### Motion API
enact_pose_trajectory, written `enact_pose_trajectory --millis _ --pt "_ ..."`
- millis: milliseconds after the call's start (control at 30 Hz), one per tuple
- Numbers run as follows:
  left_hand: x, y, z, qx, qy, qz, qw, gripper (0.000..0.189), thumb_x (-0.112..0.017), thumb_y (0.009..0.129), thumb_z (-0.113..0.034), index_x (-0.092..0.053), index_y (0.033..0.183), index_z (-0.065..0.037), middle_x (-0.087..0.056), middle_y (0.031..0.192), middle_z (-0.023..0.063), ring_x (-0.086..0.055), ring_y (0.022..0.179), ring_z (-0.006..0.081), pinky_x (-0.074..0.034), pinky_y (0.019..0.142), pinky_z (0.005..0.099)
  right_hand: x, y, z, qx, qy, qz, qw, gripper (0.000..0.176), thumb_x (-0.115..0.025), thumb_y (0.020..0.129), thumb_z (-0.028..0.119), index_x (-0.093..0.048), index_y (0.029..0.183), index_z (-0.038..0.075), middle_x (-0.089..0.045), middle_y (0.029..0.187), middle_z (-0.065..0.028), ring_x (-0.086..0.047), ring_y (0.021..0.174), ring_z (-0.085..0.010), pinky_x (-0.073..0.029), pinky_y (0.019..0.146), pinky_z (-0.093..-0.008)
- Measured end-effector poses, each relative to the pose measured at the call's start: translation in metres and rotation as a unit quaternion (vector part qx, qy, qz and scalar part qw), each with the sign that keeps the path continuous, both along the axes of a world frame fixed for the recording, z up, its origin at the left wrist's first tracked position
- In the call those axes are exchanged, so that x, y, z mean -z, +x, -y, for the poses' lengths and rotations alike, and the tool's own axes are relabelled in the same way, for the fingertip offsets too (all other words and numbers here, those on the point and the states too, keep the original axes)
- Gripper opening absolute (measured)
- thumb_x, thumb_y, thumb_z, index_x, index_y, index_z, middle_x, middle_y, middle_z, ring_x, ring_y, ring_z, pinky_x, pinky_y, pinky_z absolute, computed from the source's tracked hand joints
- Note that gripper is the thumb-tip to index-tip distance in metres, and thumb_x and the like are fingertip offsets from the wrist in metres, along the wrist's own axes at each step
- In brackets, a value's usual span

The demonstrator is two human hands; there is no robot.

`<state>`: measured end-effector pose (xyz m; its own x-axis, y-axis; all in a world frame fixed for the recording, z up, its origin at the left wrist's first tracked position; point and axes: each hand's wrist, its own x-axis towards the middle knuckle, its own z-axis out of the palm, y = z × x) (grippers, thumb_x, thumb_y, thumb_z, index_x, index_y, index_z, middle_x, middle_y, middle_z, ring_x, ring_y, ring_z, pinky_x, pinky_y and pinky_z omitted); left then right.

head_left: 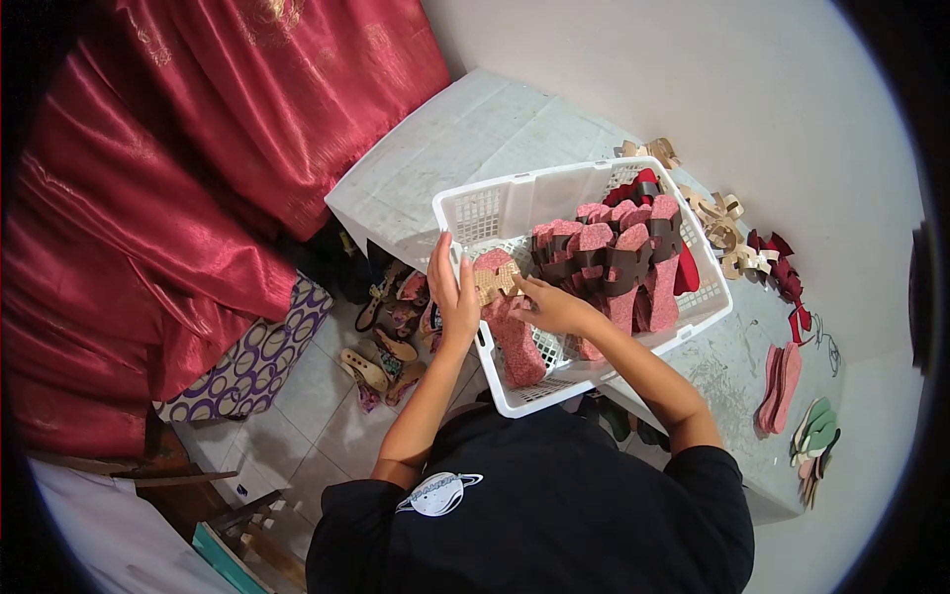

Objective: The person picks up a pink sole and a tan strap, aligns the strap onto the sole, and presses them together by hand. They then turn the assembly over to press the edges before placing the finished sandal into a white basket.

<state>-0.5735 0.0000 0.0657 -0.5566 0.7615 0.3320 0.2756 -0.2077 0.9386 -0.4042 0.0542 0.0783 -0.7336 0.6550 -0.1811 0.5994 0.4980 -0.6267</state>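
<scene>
Right hand (556,307), narrow, seemingly on a gold-strapped sandal (522,356) in basket (524,179) over scuffed table (708,381) by pale wall (782,129).

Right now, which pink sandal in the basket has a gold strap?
The sandal between the left hand and right hand: gold strap, while the grouped pink sandals beside it show dark straps.

head camera, facing steeply down over basket (550,203)

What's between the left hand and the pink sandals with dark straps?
In the head view, gold-strapped pink footwear lies between the left hand and the dark-strapped sandals. Fingers of the right hand are there too.
</scene>
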Motion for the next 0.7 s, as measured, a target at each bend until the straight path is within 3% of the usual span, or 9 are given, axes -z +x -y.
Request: enact_pose_trajectory --millis 33,67,133,200,233,267,333,467,700 --pt "-0.01 0.001 0.001 0.004 0.011 -0.11 0.994 0.045 -0.044 0.092 -0.022 -0.038 0.132 -0.003 -0.04 0.134 0.0154 -0.03 0.129 0.0295 -0.02 0.106 0.042 -0.008 0.008 0.004 0.003 0.002 -0.001 1.0 0.066 -0.061 0.083 0.024 -0.03 0.138 0.003 -0.049 0.126 -0.0237 -0.052 0.111 -0.0384 -0.042 0.093 -0.0384" --pt "-0.019 0.004 0.001 0.007 0.024 -0.218 0.976 0.045 -0.047 0.09 -0.022 -0.04 0.131 -0.004 -0.042 0.133 0.0142 -0.03 0.128 0.0304 -0.02 0.106 0.0429 -0.015 0.018 0.007 0.023 0.017 -0.079 0.996 0.054 -0.061 0.084 0.021 -0.04 0.131 0.003 -0.054 0.119 -0.0203 -0.054 0.106 -0.0344 -0.044 0.089 -0.0364" --pt "-0.041 0.018 0.001 0.026 0.038 -0.228 0.973 0.041 -0.052 0.087 -0.023 -0.048 0.125 -0.007 -0.047 0.131 0.0106 -0.033 0.126 0.0314 -0.02 0.104 0.045 -0.036 0.033 0.018 0.049 0.037 -0.157 0.986 0.043 -0.06 0.085 0.017 -0.05 0.124 0.003 -0.059 0.112 -0.017 -0.057 0.101 -0.0304 -0.045 0.086 -0.0344" --pt "-0.061 0.036 0.003 0.057 0.023 -0.301 0.951 0.037 -0.054 0.087 -0.025 -0.053 0.12 -0.009 -0.048 0.13 0.0078 -0.036 0.124 0.0317 -0.021 0.103 0.0465 -0.064 0.05 0.034 0.195 0.132 -0.24 0.942 0.025 -0.058 0.084 0.012 -0.059 0.106 0.0 -0.061 0.101 -0.0159 -0.06 0.09 -0.0285 -0.046 0.078 -0.0346" --pt "-0.066 0.047 -0.001 0.077 0.046 -0.292 0.952 0.036 -0.056 0.085 -0.028 -0.056 0.117 -0.011 -0.049 0.129 0.0072 -0.037 0.124 0.0322 -0.02 0.102 0.0477 -0.072 0.061 0.039 0.226 0.16 -0.269 0.923 0.021 -0.057 0.085 0.006 -0.06 0.105 0.001 -0.06 0.096 -0.0112 -0.059 0.085 -0.02 -0.046 0.073 -0.0275" --pt "-0.072 0.057 -0.006 0.088 0.053 -0.292 0.951 0.036 -0.056 0.085 -0.028 -0.056 0.117 -0.011 -0.049 0.129 0.0072 -0.037 0.124 0.0322 -0.02 0.102 0.0477 -0.071 0.075 0.039 0.249 0.202 -0.294 0.9 0.019 -0.057 0.084 0.005 -0.06 0.102 0.001 -0.06 0.092 -0.0125 -0.059 0.08 -0.0231 -0.046 0.069 -0.0282" --pt "-0.084 0.08 -0.016 0.189 0.066 -0.318 0.927 0.034 -0.057 0.084 -0.024 -0.057 0.115 -0.011 -0.05 0.128 0.0083 -0.037 0.124 0.0343 -0.022 0.103 0.0437 -0.07 0.102 0.045 0.33 0.188 -0.313 0.87 0.018 -0.057 0.084 0.003 -0.06 0.101 0.001 -0.059 0.089 -0.0113 -0.058 0.077 -0.0205 -0.045 0.067 -0.0271" --pt "-0.096 0.139 -0.032 0.318 0.102 -0.374 0.865 0.039 -0.059 0.082 -0.028 -0.055 0.118 -0.015 -0.047 0.131 0.0068 -0.035 0.126 0.0329 -0.018 0.103 0.0504 -0.066 0.161 0.062 0.433 0.215 -0.281 0.829 0.017 -0.056 0.086 0.007 -0.061 0.101 0.003 -0.06 0.093 -0.0082 -0.058 0.078 -0.0158 -0.045 0.064 -0.0264" --pt "-0.08 0.267 -0.042 0.461 0.165 -0.399 0.775 0.038 -0.059 0.082 -0.031 -0.054 0.117 -0.016 -0.046 0.131 0.0054 -0.034 0.126 0.032 -0.017 0.101 0.0546 -0.04 0.265 0.105 0.589 0.212 -0.267 0.733 0.017 -0.056 0.087 0.011 -0.063 0.101 0.005 -0.06 0.096 -0.0051 -0.059 0.082 -0.0129 -0.046 0.066 -0.0247"
